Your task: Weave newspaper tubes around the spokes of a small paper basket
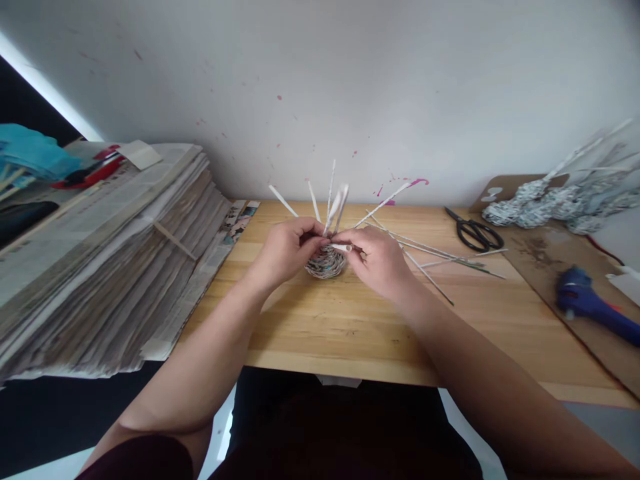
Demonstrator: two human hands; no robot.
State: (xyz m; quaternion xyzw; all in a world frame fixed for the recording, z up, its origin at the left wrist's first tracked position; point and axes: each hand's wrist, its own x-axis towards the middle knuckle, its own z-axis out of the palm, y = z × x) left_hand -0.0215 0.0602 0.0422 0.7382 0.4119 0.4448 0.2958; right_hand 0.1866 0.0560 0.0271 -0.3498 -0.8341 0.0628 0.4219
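Observation:
A small round basket woven from rolled paper strips (325,263) stands on the wooden table between my hands. Several white paper sticks (332,193) rise from its rim and fan outward. My left hand (290,248) is closed at the basket's left rim, thumb and fingers pinching the weave. From the other side my right hand (377,257) pinches a short white paper tube (342,247) that lies across the rim towards me. The fingertips of both hands nearly meet and hide part of the rim.
A tall stack of newspapers (165,253) fills the left side. Loose paper sticks (435,250) lie right of my hand, near black scissors (475,230). Farther right are a blue glue gun (595,307), a brown board (545,280) and woven paper pieces (545,203). A wall (320,80) stands behind.

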